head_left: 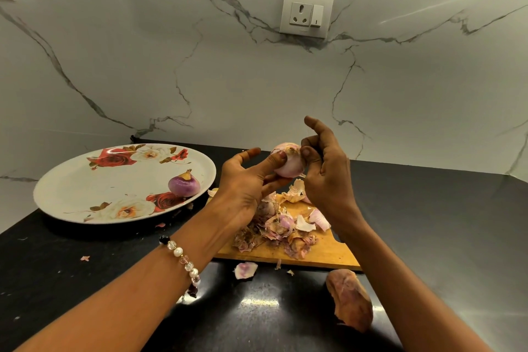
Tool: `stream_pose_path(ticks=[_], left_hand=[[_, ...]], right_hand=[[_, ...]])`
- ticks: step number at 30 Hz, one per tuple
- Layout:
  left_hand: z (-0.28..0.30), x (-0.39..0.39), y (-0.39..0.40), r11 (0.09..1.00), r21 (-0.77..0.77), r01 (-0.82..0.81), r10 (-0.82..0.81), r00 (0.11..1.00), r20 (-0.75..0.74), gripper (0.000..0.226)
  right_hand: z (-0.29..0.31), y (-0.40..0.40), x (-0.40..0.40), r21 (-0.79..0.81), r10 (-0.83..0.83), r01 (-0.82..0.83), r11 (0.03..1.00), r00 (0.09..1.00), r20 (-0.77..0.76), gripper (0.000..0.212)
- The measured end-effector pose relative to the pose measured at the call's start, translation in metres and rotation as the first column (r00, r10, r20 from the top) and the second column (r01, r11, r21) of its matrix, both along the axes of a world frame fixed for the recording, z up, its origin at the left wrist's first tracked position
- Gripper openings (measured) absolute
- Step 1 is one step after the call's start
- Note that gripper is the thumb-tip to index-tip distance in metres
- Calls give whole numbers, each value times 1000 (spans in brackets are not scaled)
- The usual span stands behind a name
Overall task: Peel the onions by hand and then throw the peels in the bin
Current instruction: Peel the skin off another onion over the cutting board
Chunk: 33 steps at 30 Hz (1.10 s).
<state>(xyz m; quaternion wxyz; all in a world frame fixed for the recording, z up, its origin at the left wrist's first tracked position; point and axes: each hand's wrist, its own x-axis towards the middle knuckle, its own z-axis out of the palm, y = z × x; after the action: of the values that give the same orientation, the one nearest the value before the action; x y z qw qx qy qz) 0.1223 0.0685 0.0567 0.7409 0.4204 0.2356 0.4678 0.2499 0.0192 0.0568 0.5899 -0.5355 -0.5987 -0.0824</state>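
Observation:
My left hand holds a pale pink onion up above the wooden cutting board, thumb pressed on its top. My right hand pinches at the onion's brownish top end with thumb and a finger, its other fingers lifted. A heap of dry pink and tan peels lies on the board under my hands. A peeled purple onion sits on the floral plate at the left. No bin is in view.
A large loose brown peel lies on the black counter at the front right, and small scraps lie before the board. A marble wall with a socket stands close behind.

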Motion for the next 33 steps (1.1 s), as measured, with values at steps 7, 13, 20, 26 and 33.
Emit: stream_pose_path(ticks=[7,13,20,26,33], left_hand=[[1,-1,0,997,-72,40,-36,998,51,77],[2,-4,5,997,-75,-7,10,999,42,77],[1,-3,5,999,6,-32,32,999,-19,79],[-1,-3,5,999,15,-30,31,999,-42,79],[2,-2,0,999,20,-26,26,1000,-16,80]], right_hand=[[4,-3,3,32,-18,19,999,1000,-16,53],[12,-9,13,92,-80,69,993,989,123,41],[6,-6,8,22,-69,65,998,966,248,56],[7,-7,10,-6,-33,34,999,989,147,69],[8,-6,18,62,-87,82,995,993,77,67]])
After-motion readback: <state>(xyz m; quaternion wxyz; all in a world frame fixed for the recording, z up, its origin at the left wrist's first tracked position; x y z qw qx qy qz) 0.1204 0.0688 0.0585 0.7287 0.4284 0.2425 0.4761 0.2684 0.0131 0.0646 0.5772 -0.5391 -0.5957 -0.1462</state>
